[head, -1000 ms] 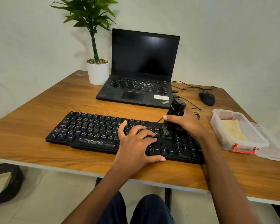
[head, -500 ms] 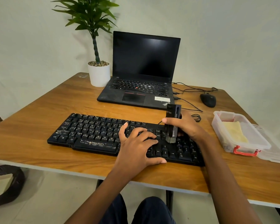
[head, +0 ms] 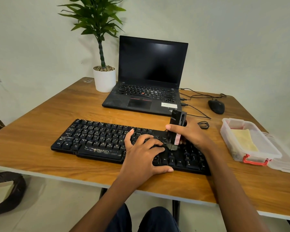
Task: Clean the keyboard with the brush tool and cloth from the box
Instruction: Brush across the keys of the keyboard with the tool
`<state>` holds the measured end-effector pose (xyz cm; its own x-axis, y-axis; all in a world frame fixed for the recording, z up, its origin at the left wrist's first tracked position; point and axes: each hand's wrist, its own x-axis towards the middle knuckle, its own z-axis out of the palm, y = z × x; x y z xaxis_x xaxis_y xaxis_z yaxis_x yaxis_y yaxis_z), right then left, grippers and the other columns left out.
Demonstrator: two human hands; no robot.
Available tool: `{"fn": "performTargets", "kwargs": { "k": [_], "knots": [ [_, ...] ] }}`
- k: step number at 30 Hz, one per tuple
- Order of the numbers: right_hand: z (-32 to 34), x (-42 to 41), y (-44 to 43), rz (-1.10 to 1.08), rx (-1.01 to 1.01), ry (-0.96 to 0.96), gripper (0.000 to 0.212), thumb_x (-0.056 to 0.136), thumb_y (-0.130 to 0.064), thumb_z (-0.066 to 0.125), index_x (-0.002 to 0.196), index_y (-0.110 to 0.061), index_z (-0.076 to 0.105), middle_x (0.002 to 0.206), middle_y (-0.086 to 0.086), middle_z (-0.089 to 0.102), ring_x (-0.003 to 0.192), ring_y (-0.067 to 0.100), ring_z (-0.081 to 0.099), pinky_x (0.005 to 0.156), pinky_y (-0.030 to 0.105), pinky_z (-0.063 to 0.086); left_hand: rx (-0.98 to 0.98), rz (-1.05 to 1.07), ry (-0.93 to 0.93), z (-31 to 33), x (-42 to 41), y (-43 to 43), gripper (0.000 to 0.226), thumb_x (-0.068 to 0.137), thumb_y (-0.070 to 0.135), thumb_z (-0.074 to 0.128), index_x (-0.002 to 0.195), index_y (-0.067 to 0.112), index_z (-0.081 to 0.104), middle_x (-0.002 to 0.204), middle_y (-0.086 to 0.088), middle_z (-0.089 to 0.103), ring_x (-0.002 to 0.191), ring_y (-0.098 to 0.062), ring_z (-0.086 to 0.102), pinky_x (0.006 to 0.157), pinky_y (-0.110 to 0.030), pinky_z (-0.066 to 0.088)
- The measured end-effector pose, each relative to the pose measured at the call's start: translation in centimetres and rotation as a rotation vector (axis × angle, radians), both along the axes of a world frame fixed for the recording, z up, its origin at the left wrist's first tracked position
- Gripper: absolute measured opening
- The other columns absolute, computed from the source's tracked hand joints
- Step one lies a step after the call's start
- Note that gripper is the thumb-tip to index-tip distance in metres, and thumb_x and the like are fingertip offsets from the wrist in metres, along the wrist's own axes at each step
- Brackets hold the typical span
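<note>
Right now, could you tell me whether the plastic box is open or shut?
Open: nothing covers the box, and the yellow cloth lies exposed inside.

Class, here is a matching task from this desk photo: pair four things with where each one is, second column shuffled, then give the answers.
Column one:
1 brush
2 yellow cloth
3 mouse
4 plant pot

Column two:
A in the clear box
B left of the laptop
C right of the laptop
D gripped by the right hand, bristles on the keyboard

Pairs: 1-D, 2-A, 3-C, 4-B
</note>
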<state>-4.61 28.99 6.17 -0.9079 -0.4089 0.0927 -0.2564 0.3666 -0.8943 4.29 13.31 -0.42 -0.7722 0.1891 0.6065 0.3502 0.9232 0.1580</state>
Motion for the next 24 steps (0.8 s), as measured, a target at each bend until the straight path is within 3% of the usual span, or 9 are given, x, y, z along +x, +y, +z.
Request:
{"fn": "performTargets", "kwargs": {
  "k": [2,6,8,11,15,17,19,21,24],
  "knots": [
    [-0.08,-0.12,0.08,-0.035,0.014,0.049,0.028,0.074,-0.032,0.075,0.086,-0.020,0.052,0.076,0.001,0.064,0.061,0.014,0.059,0.053,0.023,0.047,0.003,-0.003,0.004,0.00,-0.01,-0.01,0.061,0.072,0.078,0.038,0.091,0.032,0.074,0.103,0.018,0.065,0.109,-0.010,0.053,0.105,-0.054,0.012],
    [-0.28,-0.35,-0.04,-0.181,0.040,0.172,0.042,0.071,-0.030,0.079,0.100,-0.026,0.049,0.089,-0.017,0.055,0.079,-0.005,0.052,0.064,0.010,0.038,0.005,-0.006,0.011,-0.01,0.00,-0.05,0.060,0.072,0.077,0.039,0.091,0.032,0.074,0.103,0.017,0.065,0.109,-0.011,0.053,0.105,-0.054,0.012],
    [-0.27,-0.30,-0.04,-0.153,0.026,0.145,0.040,0.071,-0.030,0.078,0.099,-0.020,0.051,0.087,-0.012,0.059,0.072,-0.002,0.056,0.059,0.010,0.042,0.008,-0.006,0.014,-0.05,0.00,-0.03,0.060,0.072,0.077,0.039,0.091,0.032,0.074,0.104,0.017,0.065,0.109,-0.011,0.052,0.105,-0.054,0.012],
    [-0.01,0.10,-0.10,-0.017,0.015,0.044,0.027,0.073,-0.031,0.074,0.082,-0.015,0.056,0.069,0.003,0.066,0.051,0.012,0.058,0.045,0.021,0.045,0.004,-0.007,0.017,-0.06,-0.03,-0.04,0.059,0.072,0.077,0.041,0.091,0.032,0.074,0.104,0.018,0.065,0.110,-0.010,0.051,0.105,-0.054,0.012],
    [0.38,0.02,-0.07,0.039,0.011,-0.011,0.036,0.066,-0.040,0.072,0.081,-0.011,0.057,0.056,0.003,0.064,0.047,0.017,0.054,0.043,0.024,0.041,0.013,-0.018,0.022,-0.02,0.05,-0.02,0.059,0.072,0.078,0.041,0.091,0.032,0.074,0.104,0.018,0.065,0.110,-0.010,0.052,0.105,-0.055,0.013],
    [0.18,-0.14,-0.06,-0.006,0.008,0.012,0.037,0.068,-0.037,0.075,0.086,-0.012,0.056,0.064,0.001,0.065,0.048,0.011,0.056,0.043,0.020,0.043,0.017,-0.017,0.024,0.03,0.03,-0.04,0.060,0.072,0.078,0.040,0.091,0.032,0.074,0.104,0.018,0.065,0.110,-0.010,0.051,0.105,-0.054,0.013],
    [-0.23,-0.46,-0.05,-0.131,0.027,0.093,0.038,0.070,-0.032,0.078,0.095,-0.021,0.052,0.083,-0.008,0.062,0.066,0.002,0.058,0.053,0.011,0.046,0.014,-0.016,0.022,0.02,-0.02,-0.02,0.060,0.072,0.078,0.040,0.090,0.033,0.074,0.104,0.018,0.065,0.110,-0.009,0.049,0.105,-0.054,0.012],
    [-0.39,-0.54,-0.04,-0.182,0.017,0.149,0.042,0.069,-0.031,0.080,0.096,-0.029,0.048,0.091,-0.012,0.059,0.079,0.002,0.057,0.062,0.013,0.046,0.014,-0.014,0.020,0.00,-0.03,0.02,0.060,0.071,0.079,0.040,0.090,0.033,0.074,0.105,0.017,0.064,0.111,-0.009,0.047,0.105,-0.054,0.012],
    [-0.04,0.27,-0.39,-0.031,-0.015,0.066,0.028,0.073,-0.027,0.076,0.089,-0.019,0.054,0.079,0.004,0.066,0.060,0.013,0.061,0.048,0.020,0.049,0.027,-0.007,0.023,0.04,-0.05,0.06,0.059,0.069,0.079,0.041,0.089,0.034,0.074,0.104,0.014,0.061,0.108,-0.010,0.044,0.106,-0.052,0.012]
  ]
}}
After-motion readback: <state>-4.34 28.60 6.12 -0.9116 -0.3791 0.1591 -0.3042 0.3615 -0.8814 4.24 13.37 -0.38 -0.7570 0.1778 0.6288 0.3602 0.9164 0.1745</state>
